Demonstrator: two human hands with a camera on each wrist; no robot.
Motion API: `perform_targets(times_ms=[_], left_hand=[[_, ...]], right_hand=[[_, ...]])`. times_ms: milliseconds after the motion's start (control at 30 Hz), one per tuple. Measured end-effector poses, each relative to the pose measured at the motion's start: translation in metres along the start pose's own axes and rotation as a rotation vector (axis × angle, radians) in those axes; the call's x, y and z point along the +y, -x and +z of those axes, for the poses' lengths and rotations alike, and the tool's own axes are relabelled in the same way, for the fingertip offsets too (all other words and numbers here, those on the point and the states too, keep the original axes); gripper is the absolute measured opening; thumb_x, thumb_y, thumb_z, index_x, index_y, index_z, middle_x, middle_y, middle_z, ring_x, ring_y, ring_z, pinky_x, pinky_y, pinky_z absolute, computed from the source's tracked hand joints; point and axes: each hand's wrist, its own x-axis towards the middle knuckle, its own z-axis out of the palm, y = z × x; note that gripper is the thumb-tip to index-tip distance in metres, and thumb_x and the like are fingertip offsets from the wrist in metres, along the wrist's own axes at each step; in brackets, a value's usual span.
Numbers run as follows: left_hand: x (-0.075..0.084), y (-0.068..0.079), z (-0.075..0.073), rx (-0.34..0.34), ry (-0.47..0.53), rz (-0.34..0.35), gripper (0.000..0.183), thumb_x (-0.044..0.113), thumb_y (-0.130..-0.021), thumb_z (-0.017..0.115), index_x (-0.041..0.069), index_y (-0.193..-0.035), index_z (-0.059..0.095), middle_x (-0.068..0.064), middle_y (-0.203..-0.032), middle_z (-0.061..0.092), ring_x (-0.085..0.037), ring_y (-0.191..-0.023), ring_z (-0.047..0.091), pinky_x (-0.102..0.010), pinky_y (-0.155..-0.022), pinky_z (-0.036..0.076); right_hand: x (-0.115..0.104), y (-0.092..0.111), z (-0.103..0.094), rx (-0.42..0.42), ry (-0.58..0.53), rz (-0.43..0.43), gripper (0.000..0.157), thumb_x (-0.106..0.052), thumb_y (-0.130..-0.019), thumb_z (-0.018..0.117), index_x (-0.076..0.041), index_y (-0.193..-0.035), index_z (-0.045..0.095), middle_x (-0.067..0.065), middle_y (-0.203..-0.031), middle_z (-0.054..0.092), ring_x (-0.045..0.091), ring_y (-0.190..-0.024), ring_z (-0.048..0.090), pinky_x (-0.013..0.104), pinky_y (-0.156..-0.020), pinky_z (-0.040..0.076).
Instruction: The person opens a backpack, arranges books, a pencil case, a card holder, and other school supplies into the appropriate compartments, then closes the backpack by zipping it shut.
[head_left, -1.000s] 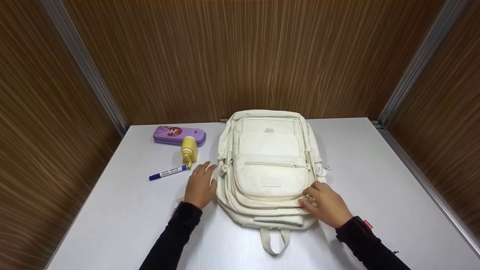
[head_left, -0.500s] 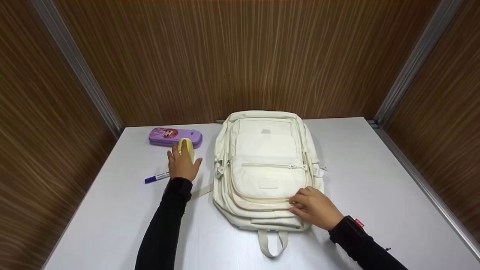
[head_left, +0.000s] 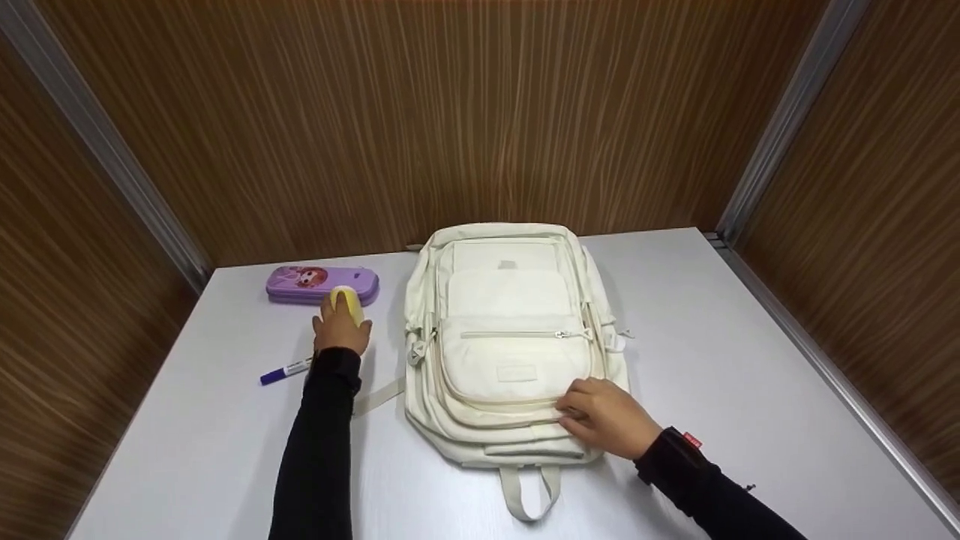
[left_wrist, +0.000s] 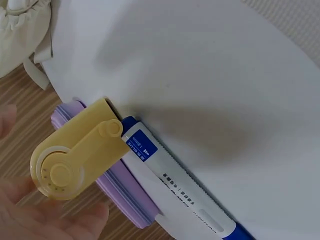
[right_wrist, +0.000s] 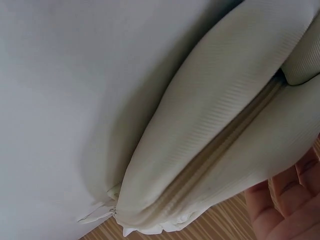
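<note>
A yellow hand-crank pencil sharpener stands in front of a purple pencil case. My left hand is over the sharpener, fingers reaching along its top; in the left wrist view the fingers lie beside the dial end of the sharpener, not closed round it. A white marker with blue ends lies by the crank, partly hidden by my wrist in the head view. With thumb and fingers my right hand pinches the lower right front edge of a cream backpack; the fingertips are partly hidden.
The backpack lies flat, its loop handle toward me and a strap out to the left. Wood-grain panels enclose the white table at the back and both sides.
My left hand has gone from the backpack's left side to the sharpener. The right hand keeps to the backpack's lower right edge, its fingers drawn closer together. The head view has shifted a little.
</note>
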Motion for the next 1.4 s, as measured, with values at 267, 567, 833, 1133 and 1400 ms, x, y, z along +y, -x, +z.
perform_targets(times_ms=[267, 567, 833, 1133, 1400], left_hand=[[-0.004, 0.006, 0.001, 0.073, 0.022, -0.021, 0.052, 0.013, -0.092, 0.062, -0.001, -0.136, 0.037, -0.031, -0.139, 0.042, -0.053, -0.114, 0.055, -0.061, -0.092, 0.049], [-0.014, 0.011, 0.007, 0.229, 0.020, -0.016, 0.035, 0.006, -0.093, 0.051, -0.002, -0.126, 0.039, -0.033, -0.118, 0.052, -0.055, -0.093, 0.062, -0.061, -0.078, 0.053], [-0.016, 0.011, 0.005, 0.226, 0.088, -0.045, 0.052, 0.004, -0.087, 0.055, -0.014, -0.134, 0.040, -0.038, -0.121, 0.055, -0.056, -0.105, 0.057, -0.059, -0.093, 0.047], [-0.019, 0.018, 0.005, 0.155, 0.122, 0.076, 0.054, 0.002, -0.088, 0.056, -0.013, -0.137, 0.039, -0.037, -0.127, 0.050, -0.058, -0.105, 0.056, -0.060, -0.095, 0.046], [-0.005, 0.039, -0.006, 0.109, 0.142, 0.273, 0.057, -0.007, -0.087, 0.055, -0.011, -0.141, 0.037, -0.036, -0.134, 0.045, -0.057, -0.109, 0.055, -0.059, -0.100, 0.044]], right_hand=[[-0.003, 0.000, 0.003, 0.012, -0.013, -0.024, 0.013, -0.018, -0.078, 0.079, -0.015, -0.090, 0.074, -0.006, -0.083, 0.063, 0.010, -0.077, 0.058, 0.032, -0.075, 0.050], [-0.004, 0.000, 0.001, -0.044, -0.086, 0.031, 0.009, -0.021, -0.084, 0.075, -0.016, -0.092, 0.074, -0.007, -0.084, 0.064, 0.008, -0.080, 0.058, 0.030, -0.074, 0.051], [-0.006, -0.010, -0.002, -0.029, -0.060, -0.007, 0.004, -0.015, -0.087, 0.070, -0.013, -0.084, 0.070, -0.006, -0.079, 0.062, 0.010, -0.075, 0.058, 0.031, -0.071, 0.051], [-0.003, -0.025, -0.015, -0.005, -0.044, -0.009, 0.007, -0.012, -0.086, 0.071, -0.014, -0.080, 0.068, -0.007, -0.075, 0.061, 0.007, -0.070, 0.055, 0.029, -0.064, 0.049], [0.001, -0.040, -0.031, 0.061, -0.007, 0.030, 0.005, -0.012, -0.086, 0.072, -0.013, -0.082, 0.069, -0.005, -0.075, 0.060, 0.009, -0.070, 0.056, 0.030, -0.064, 0.050]])
